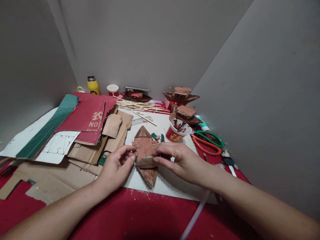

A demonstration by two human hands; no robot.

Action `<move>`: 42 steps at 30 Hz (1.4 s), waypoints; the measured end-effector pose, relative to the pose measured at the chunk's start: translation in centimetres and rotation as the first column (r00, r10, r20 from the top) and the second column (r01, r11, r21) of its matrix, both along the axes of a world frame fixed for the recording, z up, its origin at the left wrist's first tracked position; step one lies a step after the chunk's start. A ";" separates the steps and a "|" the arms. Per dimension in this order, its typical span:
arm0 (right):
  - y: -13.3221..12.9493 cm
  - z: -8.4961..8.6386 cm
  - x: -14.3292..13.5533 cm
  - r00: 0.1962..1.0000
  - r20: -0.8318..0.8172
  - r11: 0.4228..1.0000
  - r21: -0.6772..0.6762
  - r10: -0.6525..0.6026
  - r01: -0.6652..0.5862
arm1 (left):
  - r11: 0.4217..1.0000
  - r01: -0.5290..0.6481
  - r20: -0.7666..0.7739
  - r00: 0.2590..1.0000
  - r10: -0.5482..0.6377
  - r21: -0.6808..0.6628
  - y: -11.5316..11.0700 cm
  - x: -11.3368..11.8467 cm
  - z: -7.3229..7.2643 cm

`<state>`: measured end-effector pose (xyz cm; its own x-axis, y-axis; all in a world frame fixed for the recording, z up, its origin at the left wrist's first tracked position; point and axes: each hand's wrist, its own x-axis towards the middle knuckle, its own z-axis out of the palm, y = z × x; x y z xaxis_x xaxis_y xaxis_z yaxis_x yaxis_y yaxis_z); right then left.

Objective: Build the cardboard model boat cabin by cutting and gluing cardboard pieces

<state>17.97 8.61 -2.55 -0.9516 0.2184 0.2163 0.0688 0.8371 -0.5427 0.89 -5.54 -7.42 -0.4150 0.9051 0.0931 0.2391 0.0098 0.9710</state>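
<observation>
A brown cardboard model boat [145, 145] lies on a white board, its pointed ends facing away from and toward me. Across its middle, near the lower end, a small curved cardboard piece [147, 162] is raised. My right hand [178, 160] pinches the right end of that piece between thumb and fingers. At the boat's left side, my left hand [119, 166] has its thumb and fingers curled together against the edge; whatever lies between the fingertips is too small to tell.
Cardboard sheets [87, 115] pile up at the left. Behind the boat are wooden sticks [140, 106] and a ruler [142, 120]. A paint cup [175, 135], another model boat [186, 111] and orange-handled scissors [205, 148] stand or lie at the right. A yellow bottle [93, 86] stands behind.
</observation>
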 end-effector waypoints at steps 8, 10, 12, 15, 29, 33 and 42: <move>0.1 -0.4 0.0 0.998 0.048 0.999 0.039 0.032 -0.034 | 1.000 0.014 -0.057 0.998 -0.015 -0.021 -0.1 0.0 -0.1; 0.1 -0.5 0.0 0.997 0.073 0.998 0.053 0.036 -0.040 | 1.000 0.018 -0.090 0.996 -0.020 -0.025 -0.1 0.0 -0.2; 0.1 -0.4 0.0 0.995 0.090 0.997 0.061 0.039 -0.045 | 1.000 0.015 -0.139 0.990 -0.018 -0.020 -0.1 0.0 -0.3; 0.1 -0.2 -0.1 0.992 0.124 0.997 0.061 0.038 -0.046 | 1.000 0.009 -0.215 0.977 -0.010 -0.005 -0.1 -0.1 -0.4; 0.2 0.3 -0.5 0.990 0.139 0.999 0.006 0.030 -0.031 | 0.992 0.028 -0.485 0.874 0.034 0.120 -0.4 0.1 -1.2; 0.1 0.6 -0.6 0.990 0.126 0.998 -0.019 0.057 -0.055 | 0.962 0.111 -0.581 0.812 0.056 0.248 -0.2 0.2 -0.9; 0.2 -0.1 -0.7 0.997 0.072 1.000 -0.006 0.021 -0.020 | 0.957 0.187 -0.597 0.802 -0.019 0.222 0.4 0.3 -0.8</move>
<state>17.32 8.83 -2.61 -0.9689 0.1995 0.1463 0.0905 0.8362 -0.5410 1.16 -5.16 -8.17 -0.1106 0.8468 0.5203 0.7441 -0.2765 0.6081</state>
